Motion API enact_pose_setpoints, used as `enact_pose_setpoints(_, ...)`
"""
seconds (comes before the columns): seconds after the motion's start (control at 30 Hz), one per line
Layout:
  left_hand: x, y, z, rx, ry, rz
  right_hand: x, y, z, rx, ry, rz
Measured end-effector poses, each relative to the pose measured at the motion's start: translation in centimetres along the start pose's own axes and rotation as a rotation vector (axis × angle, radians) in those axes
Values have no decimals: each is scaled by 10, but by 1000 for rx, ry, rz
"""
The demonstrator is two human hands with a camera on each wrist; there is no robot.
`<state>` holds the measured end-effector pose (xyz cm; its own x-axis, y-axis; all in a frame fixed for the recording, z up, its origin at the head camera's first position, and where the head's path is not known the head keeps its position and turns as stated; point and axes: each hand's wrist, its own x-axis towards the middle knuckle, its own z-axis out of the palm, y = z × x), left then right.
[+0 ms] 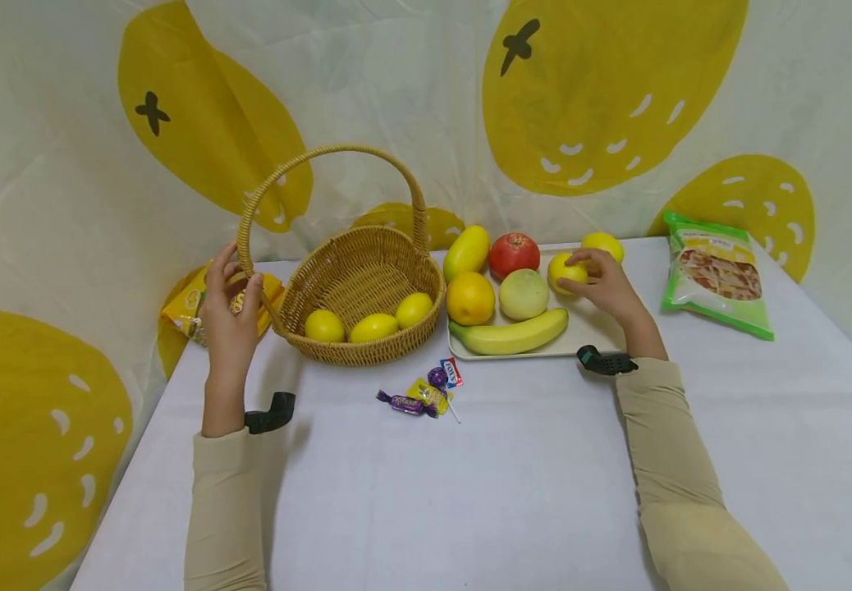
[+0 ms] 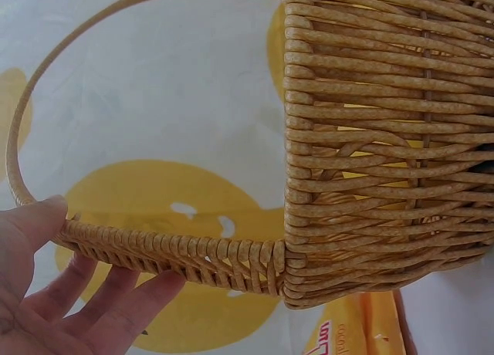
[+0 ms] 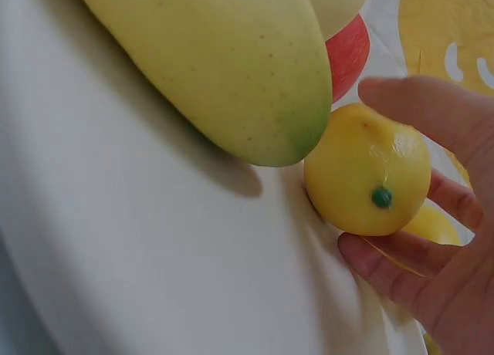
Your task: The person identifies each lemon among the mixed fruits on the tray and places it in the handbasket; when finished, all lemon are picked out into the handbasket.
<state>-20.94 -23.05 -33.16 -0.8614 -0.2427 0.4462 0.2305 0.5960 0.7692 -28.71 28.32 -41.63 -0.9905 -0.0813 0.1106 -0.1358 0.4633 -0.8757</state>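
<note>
My left hand (image 1: pixel 230 316) holds the handle (image 2: pixel 174 251) of a wicker basket (image 1: pixel 355 267), thumb on one side and fingers on the other. Inside the basket lie several yellow lemons (image 1: pixel 374 328). Over at the cream tray (image 1: pixel 590 328), my right hand (image 1: pixel 606 287) grips a lemon (image 3: pixel 367 170) with its thumb above and fingers below. Beside that lemon on the tray are a banana (image 1: pixel 510 335), a pale round fruit (image 1: pixel 524 294), an orange (image 1: pixel 470 299), a red pomegranate (image 1: pixel 514 256) and a yellow mango (image 1: pixel 466 252). Another lemon (image 1: pixel 603 245) sits behind my right hand.
Wrapped candies (image 1: pixel 407 404) and a lollipop (image 1: pixel 437 377) lie in front of the basket. A yellow snack bag (image 1: pixel 193 305) is behind my left hand. At the far right rests a green-and-white food packet (image 1: pixel 721 275). A fruit-printed cloth (image 1: pixel 396 66) hangs behind the table.
</note>
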Motion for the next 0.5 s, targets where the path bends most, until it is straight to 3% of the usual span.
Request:
enact_pose_setpoints(0.17, 0, 0, 0, -2, 5, 12, -4, -6, -3, -30, -42, 96)
enact_pose_setpoints(0.27, -1, 0, 0, -4, 11, 24, -3, -9, -3, -58, -61, 106)
enact_pose_setpoints(0.5, 0, 1, 0, -7, 4, 11, -3, -10, -1, -48, -5, 148)
